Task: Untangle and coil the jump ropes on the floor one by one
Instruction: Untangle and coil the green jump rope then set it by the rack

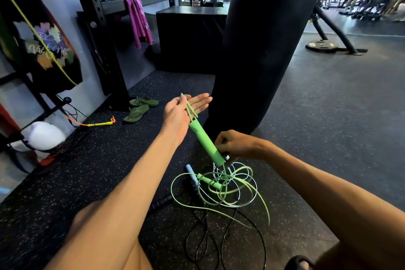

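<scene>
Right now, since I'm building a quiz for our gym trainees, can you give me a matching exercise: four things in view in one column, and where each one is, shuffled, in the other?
Things
1. raised green handle
2. light blue handle
3. pink towel
4. flip-flops

Places
a. draped over the rack
b. on the floor, in the rope tangle
c. on the floor beside the rack
d. held up by the right hand

Pairs: 1-d, 2-b, 3-a, 4-c
</scene>
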A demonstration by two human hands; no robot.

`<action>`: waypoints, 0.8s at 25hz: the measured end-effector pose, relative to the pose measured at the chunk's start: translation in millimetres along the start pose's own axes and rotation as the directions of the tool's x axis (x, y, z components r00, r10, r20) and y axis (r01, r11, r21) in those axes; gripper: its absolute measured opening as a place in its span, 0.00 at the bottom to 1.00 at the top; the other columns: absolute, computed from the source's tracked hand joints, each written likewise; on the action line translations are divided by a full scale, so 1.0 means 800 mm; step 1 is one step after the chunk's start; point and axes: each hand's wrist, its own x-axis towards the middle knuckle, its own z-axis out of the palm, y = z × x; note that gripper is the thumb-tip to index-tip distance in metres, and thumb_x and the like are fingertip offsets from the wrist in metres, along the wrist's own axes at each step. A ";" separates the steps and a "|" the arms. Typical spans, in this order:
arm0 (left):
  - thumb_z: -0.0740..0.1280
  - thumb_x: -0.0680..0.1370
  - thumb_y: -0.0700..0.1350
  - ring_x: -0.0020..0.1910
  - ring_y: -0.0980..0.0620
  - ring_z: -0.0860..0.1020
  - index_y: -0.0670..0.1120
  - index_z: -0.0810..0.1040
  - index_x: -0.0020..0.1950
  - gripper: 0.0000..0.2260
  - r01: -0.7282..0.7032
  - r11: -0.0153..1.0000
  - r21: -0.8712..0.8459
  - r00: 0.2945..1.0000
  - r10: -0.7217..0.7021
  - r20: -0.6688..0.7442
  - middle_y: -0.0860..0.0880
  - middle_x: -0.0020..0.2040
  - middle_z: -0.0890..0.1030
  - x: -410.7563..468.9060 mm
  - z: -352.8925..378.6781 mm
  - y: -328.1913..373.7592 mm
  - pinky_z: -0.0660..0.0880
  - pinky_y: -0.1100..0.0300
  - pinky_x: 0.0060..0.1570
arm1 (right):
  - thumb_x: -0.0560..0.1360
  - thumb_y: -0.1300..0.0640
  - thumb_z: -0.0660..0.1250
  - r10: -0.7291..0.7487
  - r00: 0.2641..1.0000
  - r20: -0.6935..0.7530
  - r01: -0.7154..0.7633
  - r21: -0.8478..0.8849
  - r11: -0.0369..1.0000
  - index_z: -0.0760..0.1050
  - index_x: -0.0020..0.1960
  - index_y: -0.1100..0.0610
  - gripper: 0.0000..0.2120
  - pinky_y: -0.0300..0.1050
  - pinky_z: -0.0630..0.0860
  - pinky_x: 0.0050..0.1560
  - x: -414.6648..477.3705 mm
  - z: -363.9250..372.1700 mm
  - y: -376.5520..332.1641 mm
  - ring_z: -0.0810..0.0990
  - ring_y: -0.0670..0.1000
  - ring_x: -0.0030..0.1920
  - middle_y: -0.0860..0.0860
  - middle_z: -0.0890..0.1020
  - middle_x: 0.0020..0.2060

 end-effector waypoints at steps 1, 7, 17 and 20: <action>0.47 0.85 0.38 0.49 0.35 0.83 0.41 0.66 0.50 0.10 -0.021 0.998 0.067 1.000 0.022 -0.014 0.29 0.53 0.80 0.000 -0.001 -0.001 0.81 0.49 0.50 | 0.78 0.65 0.65 -0.026 0.999 -0.021 0.026 -0.032 0.999 0.73 0.47 0.61 0.02 0.41 0.79 0.30 0.003 0.001 0.002 0.77 0.50 0.36 0.57 0.76 0.40; 0.50 0.85 0.37 0.35 0.46 0.85 0.41 0.64 0.47 0.08 -0.092 0.791 0.604 0.995 0.098 0.024 0.34 0.44 0.82 0.007 -0.009 -0.018 0.81 0.55 0.37 | 0.77 0.61 0.68 -0.385 0.916 -0.114 0.323 -0.360 0.875 0.77 0.46 0.59 0.02 0.37 0.71 0.29 0.008 -0.010 -0.010 0.75 0.45 0.28 0.53 0.80 0.32; 0.59 0.83 0.42 0.18 0.59 0.65 0.47 0.73 0.32 0.18 0.075 0.300 0.951 0.949 -0.314 0.024 0.52 0.22 0.70 -0.009 0.007 -0.026 0.62 0.62 0.25 | 0.80 0.51 0.63 -0.492 0.781 -0.385 0.306 -0.451 0.838 0.78 0.47 0.56 0.10 0.39 0.71 0.35 0.003 -0.037 -0.029 0.77 0.42 0.33 0.45 0.78 0.33; 0.59 0.83 0.52 0.19 0.57 0.59 0.46 0.70 0.31 0.21 0.172 0.408 0.897 0.909 -0.417 0.016 0.54 0.21 0.64 -0.015 0.013 -0.020 0.57 0.61 0.25 | 0.81 0.50 0.60 -0.428 0.775 -0.465 0.270 -0.370 0.889 0.75 0.45 0.57 0.13 0.47 0.74 0.37 0.009 -0.046 -0.024 0.77 0.47 0.33 0.46 0.76 0.31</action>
